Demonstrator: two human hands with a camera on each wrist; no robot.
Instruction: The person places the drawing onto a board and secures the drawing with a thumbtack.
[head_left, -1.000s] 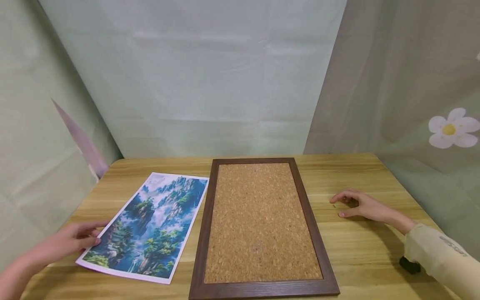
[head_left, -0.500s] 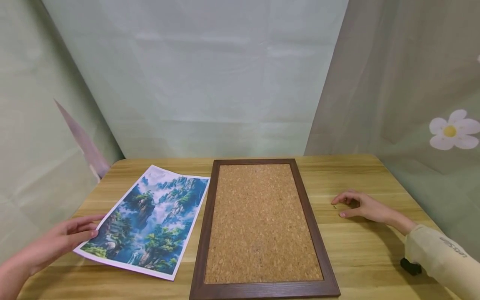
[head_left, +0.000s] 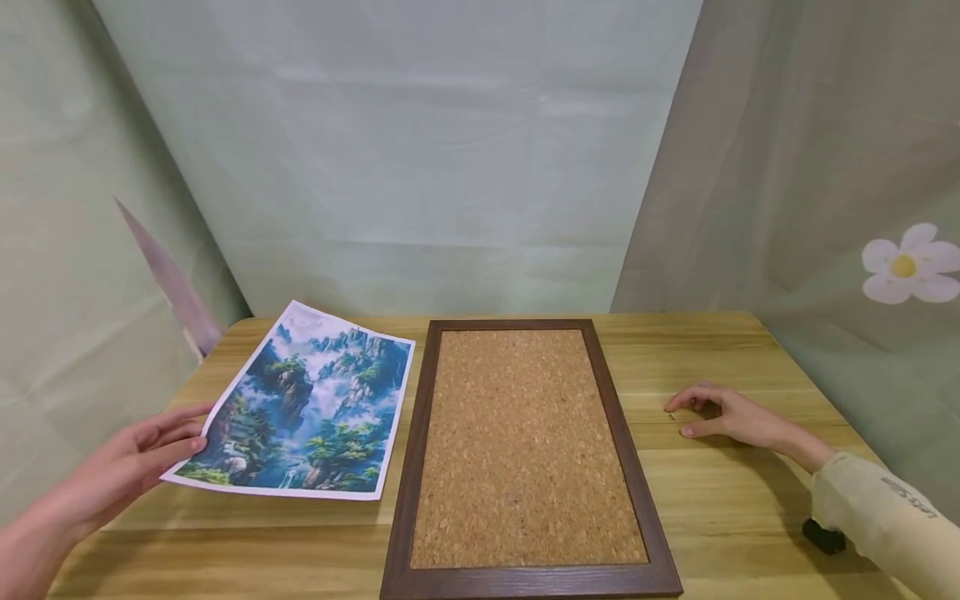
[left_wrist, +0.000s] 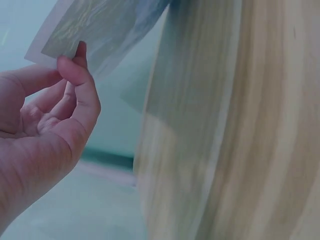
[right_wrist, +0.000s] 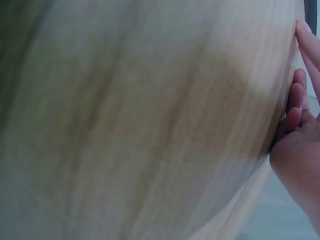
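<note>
The light wooden table [head_left: 720, 500] carried everything, hemmed in by pale green fabric drapes [head_left: 420, 167] at the back and sides; the right one bore a white flower print [head_left: 903, 267].

The rectangular cork board in its dark brown wooden frame [head_left: 517, 454] lay flat at the centre of the table, long side running away from the person. In that position its whole face was exposed and within reach of both hands.

The glossy paper print of blue-green misty mountains [head_left: 303, 408] sat just left of the frame without overlapping it. Its near left corner was raised clear of the table and the sheet curved upward, a posture consistent with being carried by one corner only.

The left hand [head_left: 123, 471] held that corner. The left wrist view showed the thumb [left_wrist: 82, 85] pressed on one face of the sheet with the fingers closed against the other, a pinch suited to thin paper that cannot be gripped around.

The right hand [head_left: 723, 412], in a cream sleeve [head_left: 885, 508], rested on the table to the right of the frame, well apart from the print. Its fingers were loosely curled and slightly spread, fingertips at a tiny dark object [head_left: 672, 416] too small to identify; whether they touched it could not be determined.

A small black item [head_left: 823, 536] lay by the sleeve.
</note>
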